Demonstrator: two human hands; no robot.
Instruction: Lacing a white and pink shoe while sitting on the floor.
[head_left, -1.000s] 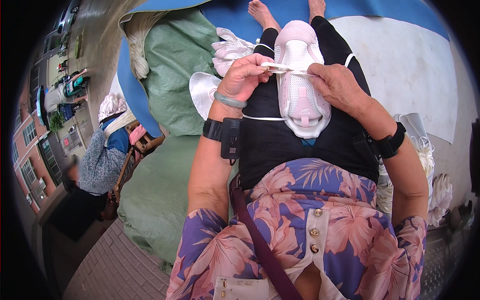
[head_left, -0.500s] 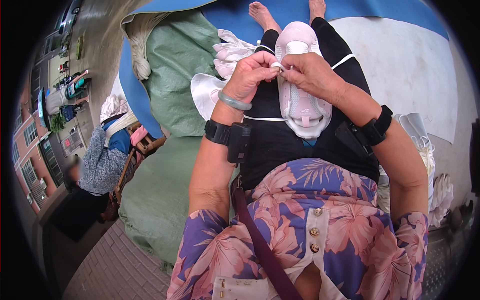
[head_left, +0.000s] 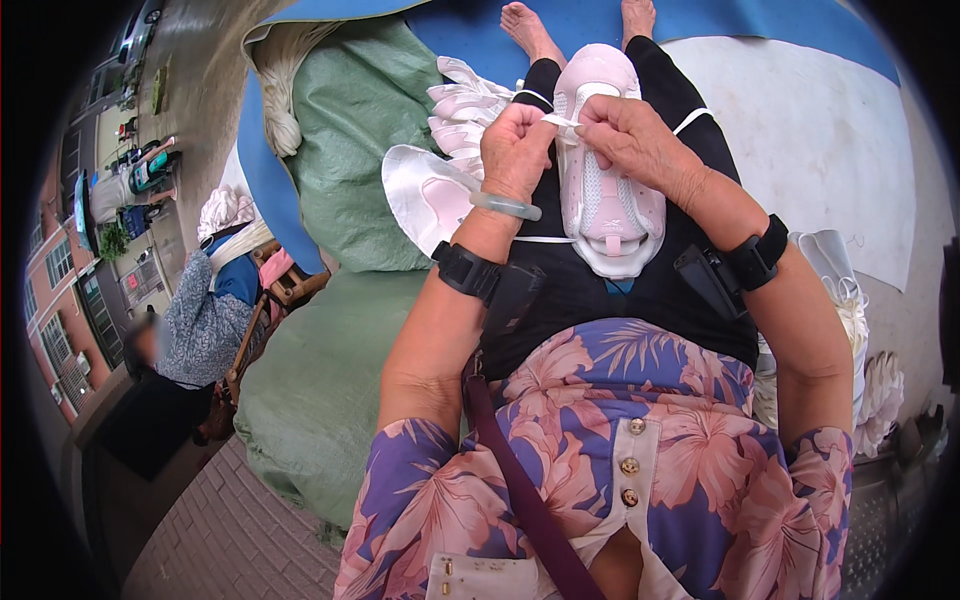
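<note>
A pale pink and white shoe (head_left: 612,215) lies on my lap, between my black-trousered thighs. Above its front half, a short length of white shoelace (head_left: 562,121) stretches between my two hands. My left hand (head_left: 516,155) pinches one end, its fingers curled in. From the right, my right hand (head_left: 637,145) grips the other end between thumb and fingers, resting over the shoe's lacing area and hiding part of it. Beside my left wrist lie a white and pink shoe piece (head_left: 425,195) and a fanned stack of similar pink-white pieces (head_left: 470,112).
Green sacks (head_left: 360,130) bulge along my left side. A blue sheet (head_left: 480,45) and a white sheet (head_left: 790,140) spread beyond my legs. More white laces and shoe pieces (head_left: 880,400) lie by my right elbow. Another person (head_left: 205,325) sits at the far left.
My hands have drawn slightly apart, and the lace between them now shows as a stretched strip. My left wrist has turned and shifted right.
</note>
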